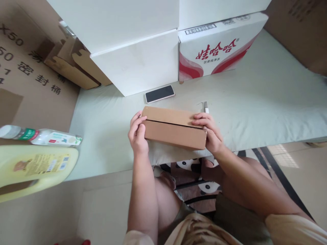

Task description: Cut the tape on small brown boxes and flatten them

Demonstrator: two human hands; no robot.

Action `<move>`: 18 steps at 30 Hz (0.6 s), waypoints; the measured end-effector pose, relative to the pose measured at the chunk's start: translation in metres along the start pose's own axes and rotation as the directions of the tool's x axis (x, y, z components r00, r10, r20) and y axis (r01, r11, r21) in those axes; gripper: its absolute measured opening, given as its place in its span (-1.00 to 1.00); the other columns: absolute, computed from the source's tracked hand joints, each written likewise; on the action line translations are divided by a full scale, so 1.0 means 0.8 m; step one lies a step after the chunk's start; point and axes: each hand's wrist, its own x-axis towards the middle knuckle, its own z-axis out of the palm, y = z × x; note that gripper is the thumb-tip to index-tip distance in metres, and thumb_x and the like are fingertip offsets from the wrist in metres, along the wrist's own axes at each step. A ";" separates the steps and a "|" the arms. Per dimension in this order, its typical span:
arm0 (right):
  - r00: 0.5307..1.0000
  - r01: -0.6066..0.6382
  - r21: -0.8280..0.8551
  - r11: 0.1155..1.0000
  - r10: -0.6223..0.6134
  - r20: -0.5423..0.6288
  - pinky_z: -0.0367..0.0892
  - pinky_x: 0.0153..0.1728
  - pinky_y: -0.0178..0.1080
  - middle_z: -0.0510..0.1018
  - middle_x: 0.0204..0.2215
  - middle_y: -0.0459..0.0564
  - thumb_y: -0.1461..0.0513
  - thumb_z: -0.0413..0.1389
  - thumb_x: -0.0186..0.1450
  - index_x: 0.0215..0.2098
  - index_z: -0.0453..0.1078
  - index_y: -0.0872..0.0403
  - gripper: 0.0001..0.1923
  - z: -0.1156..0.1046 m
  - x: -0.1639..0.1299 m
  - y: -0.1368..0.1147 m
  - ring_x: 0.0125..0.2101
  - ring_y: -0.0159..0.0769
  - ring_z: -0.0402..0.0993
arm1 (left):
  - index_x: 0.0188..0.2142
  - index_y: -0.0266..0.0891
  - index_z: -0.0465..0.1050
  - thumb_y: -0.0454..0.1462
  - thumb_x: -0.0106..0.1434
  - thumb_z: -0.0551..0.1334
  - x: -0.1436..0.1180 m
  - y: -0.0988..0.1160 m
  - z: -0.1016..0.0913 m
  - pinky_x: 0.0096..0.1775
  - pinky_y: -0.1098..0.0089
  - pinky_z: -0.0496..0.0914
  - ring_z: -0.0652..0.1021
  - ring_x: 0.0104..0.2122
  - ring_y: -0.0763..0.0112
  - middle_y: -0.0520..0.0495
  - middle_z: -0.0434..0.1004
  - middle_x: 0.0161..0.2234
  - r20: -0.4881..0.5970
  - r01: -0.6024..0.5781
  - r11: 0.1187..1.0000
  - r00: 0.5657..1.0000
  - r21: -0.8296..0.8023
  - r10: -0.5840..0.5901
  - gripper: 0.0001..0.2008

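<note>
Between my two hands is a small brown cardboard box [175, 134], its lid lying down with a dark seam along the near top edge. My left hand [138, 133] grips the box's left end, fingers on the far side and thumb at the near corner. Around the right end, my right hand [209, 132] has its fingertips on the top and the rest against the side. The box is at the near edge of the cloth-covered surface; its underside is hidden. A small white-handled tool with a grey tip [206, 107] lies just beyond my right hand.
A phone [159, 94] lies beyond the box. Behind it stand large white boxes [143, 64] and a red-and-white carton [217, 51]. To the left are a clear bottle [51, 137], a yellow jug [46, 163] and big brown cartons [22, 102].
</note>
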 end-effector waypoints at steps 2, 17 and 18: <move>1.000 -0.005 -0.006 1.000 0.005 -0.008 0.37 0.12 0.07 0.50 -0.02 0.02 0.12 -0.08 0.47 -0.06 0.55 -0.11 -0.65 0.001 -0.002 0.003 0.05 -0.10 0.45 | -0.17 -0.09 0.65 -0.20 0.30 0.24 0.000 0.000 0.000 0.28 0.10 0.29 0.48 0.20 0.17 -0.06 0.57 0.11 0.001 0.001 1.000 1.000 0.002 -0.001 -0.80; 1.000 0.017 -0.048 0.999 -0.017 -0.005 0.36 0.12 0.09 0.48 -0.02 0.04 0.04 -0.08 0.47 -0.06 0.52 -0.09 -0.65 0.003 0.000 -0.003 0.04 -0.09 0.45 | -0.15 -0.09 0.64 -0.18 0.29 0.21 -0.001 0.002 -0.002 0.30 0.09 0.27 0.45 0.23 0.16 -0.05 0.53 0.13 0.018 0.015 0.997 1.000 0.077 -0.016 -0.76; 1.000 0.013 -0.054 0.998 -0.013 -0.006 0.36 0.12 0.10 0.48 -0.02 0.04 0.04 -0.08 0.47 -0.06 0.51 -0.08 -0.65 0.003 0.000 -0.002 0.04 -0.08 0.45 | -0.15 -0.09 0.64 -0.18 0.29 0.20 -0.001 0.002 -0.002 0.30 0.09 0.27 0.44 0.23 0.15 -0.05 0.53 0.13 0.020 0.018 0.996 1.000 0.089 -0.020 -0.76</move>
